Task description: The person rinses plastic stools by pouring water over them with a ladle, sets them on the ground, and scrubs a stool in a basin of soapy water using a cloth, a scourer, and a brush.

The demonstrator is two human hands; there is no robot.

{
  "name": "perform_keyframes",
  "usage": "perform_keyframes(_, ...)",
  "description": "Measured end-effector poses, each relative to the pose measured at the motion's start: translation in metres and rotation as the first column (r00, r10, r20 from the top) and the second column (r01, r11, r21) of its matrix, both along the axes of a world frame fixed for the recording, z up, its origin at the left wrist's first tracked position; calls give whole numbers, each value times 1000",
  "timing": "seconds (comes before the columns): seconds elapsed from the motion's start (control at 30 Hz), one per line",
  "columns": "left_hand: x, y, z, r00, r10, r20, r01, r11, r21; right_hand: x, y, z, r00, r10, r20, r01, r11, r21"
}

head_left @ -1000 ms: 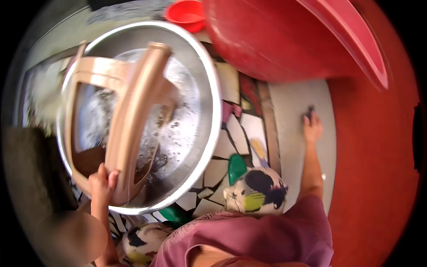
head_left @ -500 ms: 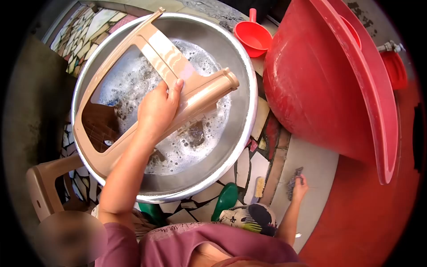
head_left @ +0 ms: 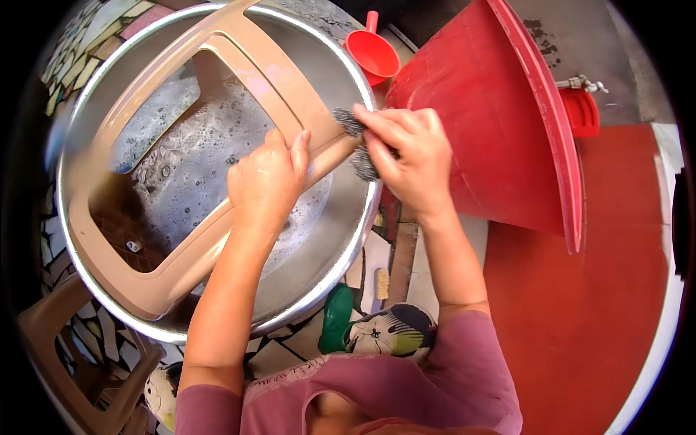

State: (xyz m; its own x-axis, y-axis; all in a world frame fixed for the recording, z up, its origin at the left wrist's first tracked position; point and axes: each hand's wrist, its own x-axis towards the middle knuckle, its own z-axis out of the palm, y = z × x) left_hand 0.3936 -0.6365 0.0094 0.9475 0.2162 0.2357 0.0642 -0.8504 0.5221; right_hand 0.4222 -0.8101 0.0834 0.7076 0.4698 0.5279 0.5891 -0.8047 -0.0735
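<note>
A beige plastic stool (head_left: 308, 94) leans tilted across a wide metal basin (head_left: 330, 254) of soapy water (head_left: 206, 156). My left hand (head_left: 264, 181) is closed around one of its long rails, thumb on top. Beside it, my right hand (head_left: 413, 156) pinches a grey steel wool scrubber (head_left: 365, 165) against the end of that same rail. Parts of the scrubber stick out above and below the fingers. The stool's lower part reaches down into the basin, partly hidden by the frame and the foam.
Right of the basin stands a large red tub (head_left: 478, 138), tipped on its side. A red dipper (head_left: 373, 54) sits behind the basin, and a tap (head_left: 580, 83) hangs over a red bucket (head_left: 580, 114). On the floor lies a brush (head_left: 380, 283). Another plastic stool (head_left: 54, 312) is at lower left.
My right hand has come up from low on the right with the scrubber, onto the stool's rail. My left hand keeps its hold. The view has shifted to the right.
</note>
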Motion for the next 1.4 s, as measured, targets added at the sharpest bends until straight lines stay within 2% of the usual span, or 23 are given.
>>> perform_keyframes(0.07,2,2,3,996,-3,-88,-4,997,-80,6,12,-19,1000,14,-14,-14,1000,-18)
perform_keyframes(0.1,4,3,2,996,1,-88,-9,996,-93,7,17,-28,1000,-5,-26,5,1000,-17)
perform_keyframes(0.17,5,4,-1,1000,-24,-8,24,1000,-15,4,19,-27,999,-14,-38,13,1000,-24)
perform_keyframes(0.27,7,6,1,996,-36,-78,28,994,-105,2,23,-26,998,-32,-55,31,999,-21)
perform_keyframes(0.4,10,10,-5,995,-38,-89,28,992,-119,18,37,-29,993,-36,-109,34,999,-23)
perform_keyframes(0.47,14,12,-7,999,-18,29,19,999,-35,34,47,-30,996,-37,-80,36,999,-19)
perform_keyframes(0.73,8,3,-6,999,-27,-37,24,996,-85,22,34,-31,990,-120,-74,116,992,-51)
perform_keyframes(0.8,6,1,-9,997,-42,-63,37,996,-79,46,47,-28,997,-67,34,70,993,-95)
perform_keyframes(0.9,3,5,-7,997,-63,-36,62,997,-34,44,50,-29,998,-48,48,51,996,-72)
perform_keyframes(1.0,1,2,-6,997,-65,-32,62,996,-69,23,32,-22,1000,-31,3,31,986,-166)
perform_keyframes(1.07,-3,0,-6,997,-64,-38,62,998,-31,21,27,-25,1000,14,-4,-14,979,-203)
perform_keyframes(1.23,-2,1,-10,997,-73,-30,72,997,-11,49,47,-28,984,103,143,-79,984,-159)
perform_keyframes(1.3,0,2,-8,997,-69,-24,69,997,-35,25,26,-24,994,109,27,-100,969,-226)
perform_keyframes(1.4,-2,4,-8,996,-78,-45,76,996,-51,21,17,-25,995,103,-18,-104,962,-254)
